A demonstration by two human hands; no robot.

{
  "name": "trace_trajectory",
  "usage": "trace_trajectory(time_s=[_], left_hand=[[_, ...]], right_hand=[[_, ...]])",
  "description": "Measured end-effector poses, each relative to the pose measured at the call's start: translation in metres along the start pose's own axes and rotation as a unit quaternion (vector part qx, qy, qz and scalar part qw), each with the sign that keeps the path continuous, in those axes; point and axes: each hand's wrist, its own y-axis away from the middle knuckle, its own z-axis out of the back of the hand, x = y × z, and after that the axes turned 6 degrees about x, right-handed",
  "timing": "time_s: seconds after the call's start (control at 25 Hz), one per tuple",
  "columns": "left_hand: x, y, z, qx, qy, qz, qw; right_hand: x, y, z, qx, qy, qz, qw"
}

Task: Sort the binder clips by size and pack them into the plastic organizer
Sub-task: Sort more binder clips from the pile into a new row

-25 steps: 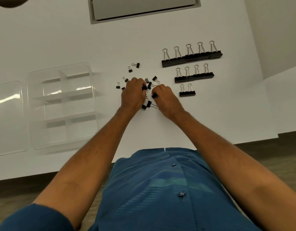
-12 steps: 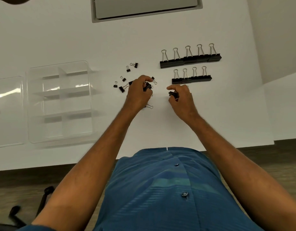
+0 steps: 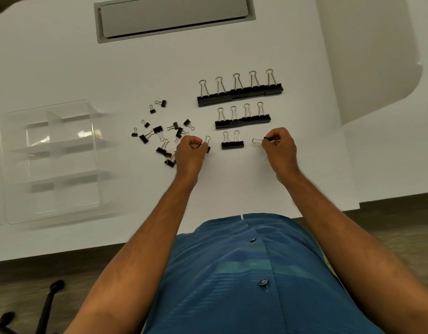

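While both hands hover over the white table (image 3: 232,189), each pinches a small binder clip: the right hand (image 3: 279,147) has its fingers closed on a clip (image 3: 260,141) whose wire loop sticks out to the left, just right of a pair of clips (image 3: 232,142) standing side by side; the left hand (image 3: 190,150) is curled shut around another clip (image 3: 207,143), its loop showing above the knuckles. Beyond the pair stand a row of four clips (image 3: 242,116) and, farther back, a row of five large clips (image 3: 239,89), each row with handles upright. Left of the left hand lies a loose scatter of small clips (image 3: 160,133), some tiny. Well to the left sits the clear plastic organizer (image 3: 51,162), open, its compartments holding no clips that can be seen. A grey panel (image 3: 174,16) is set into the table's far side
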Motion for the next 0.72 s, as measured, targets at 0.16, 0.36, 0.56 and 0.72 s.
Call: trace_trajectory(time_s=[0.16, 0.36, 0.56, 0.72], left_hand=[[0.0, 0.0, -0.017, -0.004, 0.043, 0.035, 0.998], [0.008, -0.004, -0.025, -0.007, -0.02, 0.016, 1.0], [0.011, -0.006, -0.028, -0.007, -0.219, -0.106, 0.97], [0.013, -0.006, -0.026, -0.01, -0.259, -0.145, 0.955]], right_hand=[[-0.006, -0.01, 0.007, 0.022, 0.001, -0.039, 0.999], [-0.008, -0.017, 0.012, 0.061, 0.085, 0.012, 0.994], [-0.016, -0.017, 0.018, 0.144, 0.241, 0.136, 0.95], [-0.017, -0.021, 0.018, 0.171, 0.288, 0.187, 0.924]])
